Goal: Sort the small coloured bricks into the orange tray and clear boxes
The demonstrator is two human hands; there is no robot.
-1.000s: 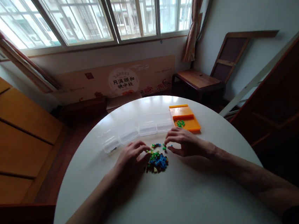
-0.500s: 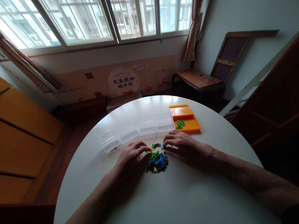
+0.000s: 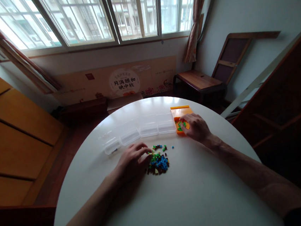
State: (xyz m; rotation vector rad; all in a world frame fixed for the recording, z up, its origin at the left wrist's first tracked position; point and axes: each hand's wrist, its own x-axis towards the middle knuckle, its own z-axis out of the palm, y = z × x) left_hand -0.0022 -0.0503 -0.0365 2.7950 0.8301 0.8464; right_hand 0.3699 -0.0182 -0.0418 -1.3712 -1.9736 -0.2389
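A small heap of tiny plastic building bricks [image 3: 160, 163], blue, green, dark and pale, lies on the white round table. My left hand [image 3: 135, 157] rests at the heap's left edge with its fingers bent and apart, touching or nearly touching the green bricks. Over the orange box [image 3: 180, 132] is my right hand [image 3: 196, 125], its thumb and fingers apart around the small green bricks [image 3: 181, 125] inside. The hand covers the box's right part. Whether a brick is still at its fingertips is too small to make out.
Several clear plastic boxes [image 3: 149, 130] with raised lids stand in a curved row left of the orange box. A few stray bricks [image 3: 165, 148] and a lone blue one [image 3: 173, 147] lie behind the heap. A wooden chair [image 3: 203, 79] stands beyond the table.
My right hand has moved from the heap's right side, away and to the right, over the orange box. Stray bricks it partly covered now show. My left hand has barely moved.
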